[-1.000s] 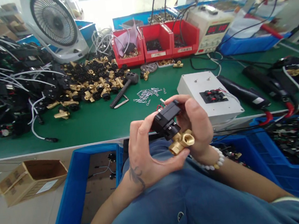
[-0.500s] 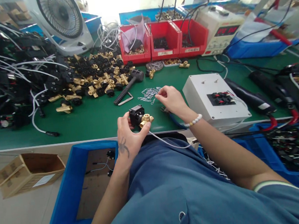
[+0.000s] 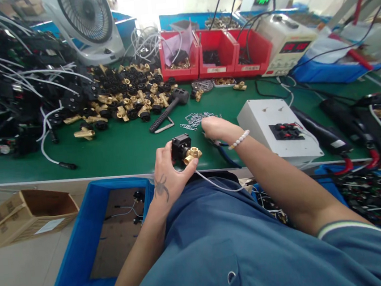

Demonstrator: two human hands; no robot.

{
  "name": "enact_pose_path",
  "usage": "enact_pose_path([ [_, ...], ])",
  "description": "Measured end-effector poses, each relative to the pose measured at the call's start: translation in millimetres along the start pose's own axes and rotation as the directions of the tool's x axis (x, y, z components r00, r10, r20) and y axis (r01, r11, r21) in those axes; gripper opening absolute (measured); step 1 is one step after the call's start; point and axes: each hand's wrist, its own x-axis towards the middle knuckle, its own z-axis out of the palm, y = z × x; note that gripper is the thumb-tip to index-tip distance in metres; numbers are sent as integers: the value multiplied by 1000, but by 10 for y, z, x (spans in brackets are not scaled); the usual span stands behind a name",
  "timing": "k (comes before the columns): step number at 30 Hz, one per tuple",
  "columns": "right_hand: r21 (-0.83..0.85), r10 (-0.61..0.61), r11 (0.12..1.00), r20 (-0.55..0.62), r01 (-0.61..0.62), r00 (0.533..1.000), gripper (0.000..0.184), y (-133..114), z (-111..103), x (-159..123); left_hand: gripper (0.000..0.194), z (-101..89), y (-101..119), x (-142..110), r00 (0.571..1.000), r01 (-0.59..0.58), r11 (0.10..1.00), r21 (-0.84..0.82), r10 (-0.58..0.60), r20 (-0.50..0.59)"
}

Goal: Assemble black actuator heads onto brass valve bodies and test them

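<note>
My left hand [image 3: 171, 174] is closed around a motorized valve with a black actuator box [image 3: 181, 146] and a brass valve body [image 3: 193, 155]. It is held just above the table's front edge. A grey cable [image 3: 216, 185] runs from it across my lap. My right hand [image 3: 216, 129] is curled, knuckles up, beside a small pile of wire clips [image 3: 195, 121]. Its fingertips are hidden, so what they hold does not show. Partly under that hand lies a blue-handled tool [image 3: 225, 154], apparently pliers.
A black mallet [image 3: 170, 109] and a hex key [image 3: 164, 126] lie left of the clips. Many brass fittings [image 3: 128, 95] and cabled black actuators [image 3: 6, 84] cover the left. Red bins [image 3: 216, 57] stand behind; a white switch box [image 3: 273, 130] is at right. A blue crate [image 3: 67, 258] sits below.
My right hand has drawn back slightly from the clips and turned knuckles up, its fingers now curled out of sight. The left hand keeps its hold on the valve. The view has shifted slightly.
</note>
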Motion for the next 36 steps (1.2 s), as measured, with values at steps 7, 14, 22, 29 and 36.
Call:
enact_pose_path([
  [7, 150, 53, 988, -130, -33, 990, 16, -40, 17, 40, 70, 13, 17, -21, 999, -41, 999, -22, 41, -12],
  [14, 387, 132, 922, -392, 33, 910, 23, -36, 82, -303, 66, -3, 121, -86, 997, -80, 988, -134, 78, -21],
  [22, 790, 10, 382, -523, 480, 852, 23, -89, -76, -1083, 64, -132, 357, -140, 994, -84, 980, -178, 93, 48],
  [29, 793, -5, 388, -507, 469, 862, 21, -188, -166, -1473, 69, -263, 532, -239, 974, -221, 972, -80, 225, 33],
  [36, 653, -27, 567, -595, 503, 803, 7, -250, -252, -1631, 72, -322, 608, -277, 948, -318, 948, -17, 318, 17],
])
